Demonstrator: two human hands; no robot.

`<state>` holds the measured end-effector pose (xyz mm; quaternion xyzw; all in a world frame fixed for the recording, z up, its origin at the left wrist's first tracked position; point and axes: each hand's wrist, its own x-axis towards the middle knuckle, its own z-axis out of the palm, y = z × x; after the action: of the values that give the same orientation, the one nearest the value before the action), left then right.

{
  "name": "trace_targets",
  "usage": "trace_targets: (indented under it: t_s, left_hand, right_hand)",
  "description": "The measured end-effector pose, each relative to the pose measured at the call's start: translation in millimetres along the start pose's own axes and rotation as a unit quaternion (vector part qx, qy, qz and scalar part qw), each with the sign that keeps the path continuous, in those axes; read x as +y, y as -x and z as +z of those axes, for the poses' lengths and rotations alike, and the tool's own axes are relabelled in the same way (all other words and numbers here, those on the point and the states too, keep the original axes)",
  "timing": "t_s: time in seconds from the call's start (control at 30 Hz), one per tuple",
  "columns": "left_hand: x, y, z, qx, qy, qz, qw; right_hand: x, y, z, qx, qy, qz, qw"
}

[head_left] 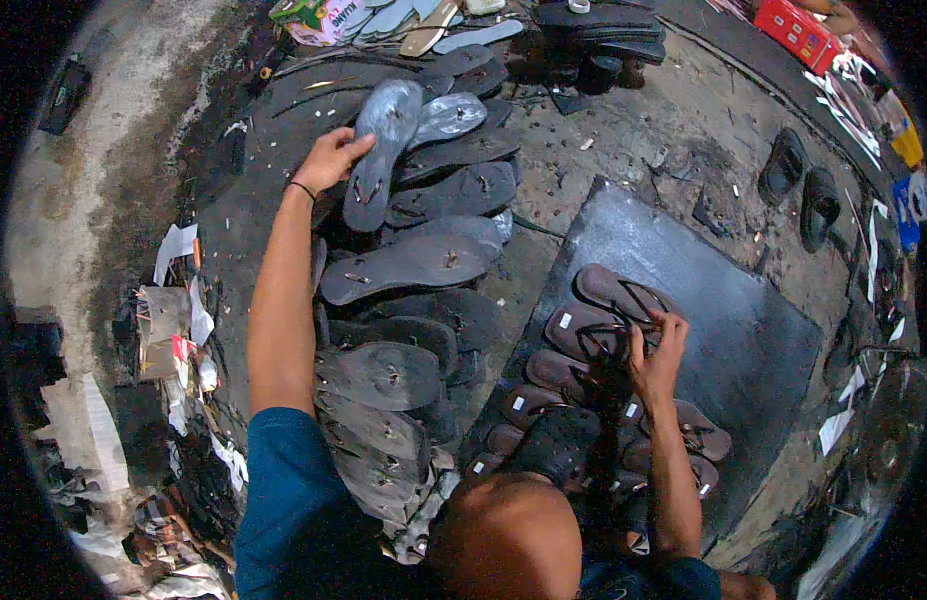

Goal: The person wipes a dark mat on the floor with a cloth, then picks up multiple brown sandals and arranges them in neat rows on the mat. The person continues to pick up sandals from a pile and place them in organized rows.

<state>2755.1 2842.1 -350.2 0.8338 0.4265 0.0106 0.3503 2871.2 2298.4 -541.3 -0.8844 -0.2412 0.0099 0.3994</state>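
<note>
"While the left hand (339, 158) grasps a gray flip-flop sole (386, 140) between thumb and fingers, where exactly is that sole?"

"Over the far end of the row of dark soles (409, 268); whether they touch, I can't tell."

"And the right hand (662, 352)?"

"Its bent fingers are at brown flip-flops (574, 332) on the black sheet (724, 280); whether they grip anything, I can't tell."

"Any containers?"

"A red box (796, 36) at upper right, a pink-and-green carton (307, 21) at upper left; what either contains is unclear."

Left grip (331, 160) partly unseen behind grey sole (386, 150)
</note>
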Motion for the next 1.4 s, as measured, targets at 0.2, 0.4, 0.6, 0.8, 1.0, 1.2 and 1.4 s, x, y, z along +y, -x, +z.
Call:
trace_targets:
  t_s: [0.2,0.4,0.6,0.8,1.0,1.2,1.4]
  left_hand:
    - [112,49,77,-0.022,0.118,0.073,0.99]
    - [193,86,177,-0.163,0.432,0.107,0.881]
    - [164,55,264,-0.233,0.296,0.098,0.921]
    - [84,30,356,-0.129,0.141,0.095,0.977]
    - [89,35,380,-0.078,-0.037,0.14,0.986]
    - [99,40,396,-0.015,-0.099,0.203,0.974]
    - [100,34,368,-0.005,-0.226,0.356,0.907]
  right_hand:
    - [-139,-50,-14,0.016,-0.05,-0.285,0.957]
    - [-114,-126,-57,0.171,-0.04,-0.36,0.916]
    - [-5,-139,-88,0.108,-0.487,0.202,0.843]
    - [98,-95,4,0.097,-0.154,0.255,0.95]
    - [112,-82,9,0.118,-0.052,0.291,0.948]
    - [131,-91,-4,0.08,0.136,0.177,0.972]
    - [115,-132,-19,0.014,0.242,0.015,0.97]
